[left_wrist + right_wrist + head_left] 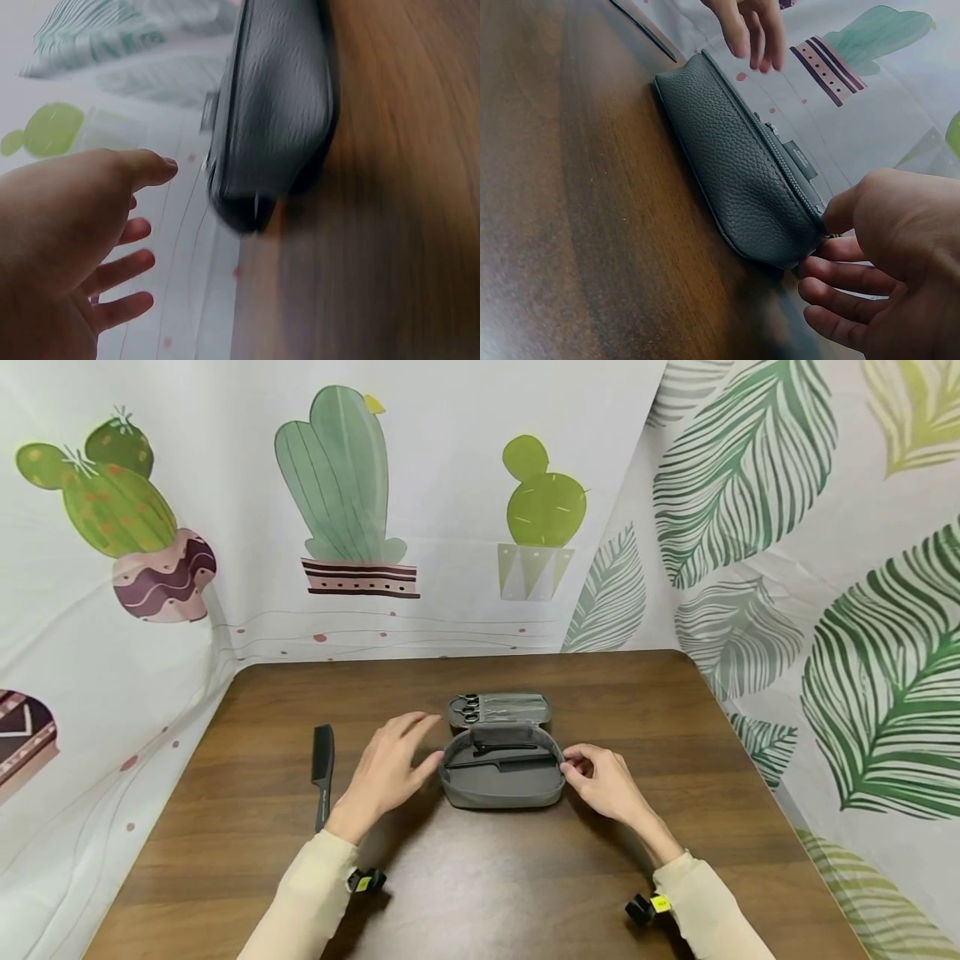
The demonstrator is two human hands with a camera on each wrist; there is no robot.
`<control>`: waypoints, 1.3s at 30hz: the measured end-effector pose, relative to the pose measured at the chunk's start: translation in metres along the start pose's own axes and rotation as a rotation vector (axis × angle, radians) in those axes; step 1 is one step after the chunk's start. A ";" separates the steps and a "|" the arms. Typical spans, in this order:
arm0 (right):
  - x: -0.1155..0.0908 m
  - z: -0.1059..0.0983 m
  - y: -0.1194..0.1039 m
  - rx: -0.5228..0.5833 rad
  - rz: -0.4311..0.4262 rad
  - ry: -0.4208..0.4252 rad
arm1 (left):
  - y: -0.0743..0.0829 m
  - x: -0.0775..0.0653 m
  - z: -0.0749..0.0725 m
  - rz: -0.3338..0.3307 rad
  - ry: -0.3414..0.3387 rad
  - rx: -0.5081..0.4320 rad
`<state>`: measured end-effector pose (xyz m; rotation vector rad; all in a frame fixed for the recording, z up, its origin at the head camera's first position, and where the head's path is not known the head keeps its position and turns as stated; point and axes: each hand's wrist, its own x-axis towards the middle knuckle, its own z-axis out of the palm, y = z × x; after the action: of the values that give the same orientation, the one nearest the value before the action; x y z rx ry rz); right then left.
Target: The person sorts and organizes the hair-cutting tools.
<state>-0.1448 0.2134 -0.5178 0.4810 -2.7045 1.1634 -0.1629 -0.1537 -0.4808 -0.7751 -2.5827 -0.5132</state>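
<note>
A grey zip case [501, 797] lies unzipped on the table, its lid folded back behind it. Inside it are a dark comb [517, 763] and a slim black hair clip [504, 747]. Scissors [469, 708] with ring handles sit in the lid, beside a clear pocket [513, 708]. My right hand [611, 783] pinches the case's right rim, the thumb [840, 214] at the zip edge and the other fingers curled by its end. At the case's left side, my left hand [390, 768] hovers with fingers spread, apart from the case in the left wrist view.
A black handled comb [322, 768] lies on the wooden table [495, 877] to the left of my left hand, partly hidden by the sleeve. Behind the table hangs a white cloth [450, 510] printed with cacti and leaves.
</note>
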 end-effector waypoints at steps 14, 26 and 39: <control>-0.002 0.000 -0.003 -0.005 0.008 -0.011 | -0.050 -0.078 -0.041 -0.275 -0.003 0.153; -0.001 0.000 0.000 0.003 0.007 -0.008 | -0.047 -0.109 -0.055 -0.693 -0.200 0.113; 0.000 0.000 0.001 0.008 0.002 -0.003 | -0.050 -0.110 -0.053 -0.751 -0.273 0.070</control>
<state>-0.1449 0.2138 -0.5186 0.4815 -2.7052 1.1749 -0.0938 -0.2644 -0.4979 0.2031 -3.0854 -0.5422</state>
